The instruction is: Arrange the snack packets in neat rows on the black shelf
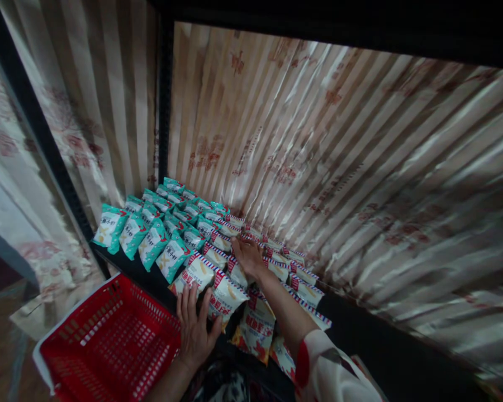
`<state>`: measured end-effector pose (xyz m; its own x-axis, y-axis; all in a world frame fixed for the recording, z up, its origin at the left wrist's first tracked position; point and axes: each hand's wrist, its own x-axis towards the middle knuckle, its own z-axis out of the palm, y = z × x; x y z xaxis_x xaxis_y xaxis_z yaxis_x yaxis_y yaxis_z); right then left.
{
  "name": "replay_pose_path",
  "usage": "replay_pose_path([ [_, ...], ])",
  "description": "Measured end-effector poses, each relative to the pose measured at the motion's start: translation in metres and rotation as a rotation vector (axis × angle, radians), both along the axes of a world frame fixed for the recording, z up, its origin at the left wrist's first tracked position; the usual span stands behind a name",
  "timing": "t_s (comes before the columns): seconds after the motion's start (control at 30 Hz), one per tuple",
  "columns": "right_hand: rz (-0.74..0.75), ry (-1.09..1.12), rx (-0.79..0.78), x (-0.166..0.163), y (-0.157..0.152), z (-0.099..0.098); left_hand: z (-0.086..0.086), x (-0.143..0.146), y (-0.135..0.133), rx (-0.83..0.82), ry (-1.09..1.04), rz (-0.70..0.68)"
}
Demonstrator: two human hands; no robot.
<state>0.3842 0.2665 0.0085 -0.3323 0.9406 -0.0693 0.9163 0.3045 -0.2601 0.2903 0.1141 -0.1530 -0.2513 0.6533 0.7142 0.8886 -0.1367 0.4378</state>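
Note:
My left hand (195, 329) is open, its fingers spread against the lower front of two white snack bags (226, 296) with red lettering and a striped top edge. Farther back, my right hand (248, 258) reaches in among the rows of the same bags. Its fingers are bent down over the top of a white snack bag (236, 273), and the fingertips are mostly hidden. More white bags stand right of my forearm, and an orange-bottomed bag (257, 326) leans in front of it. Several teal snack bags (153, 244) stand in rows to the left.
A red plastic basket (73, 329) with a pale rim sits at the lower left, beside the black shelf (360, 329). Dark metal posts (164, 100) frame the shelf. Shiny striped sheeting (302, 145) with red floral prints hangs behind and at the left.

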Motion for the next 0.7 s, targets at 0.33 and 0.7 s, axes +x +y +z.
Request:
replay_pose_path([
  [0.33,-0.035,0.084,0.058,0.007,0.033,-0.017,-0.006,-0.002,0.002,0.043,0.031,-0.024],
  [0.7,-0.005,0.05,0.037,-0.001,0.055,-0.024,-0.008,0.003,0.008,0.088,0.063,0.037],
])
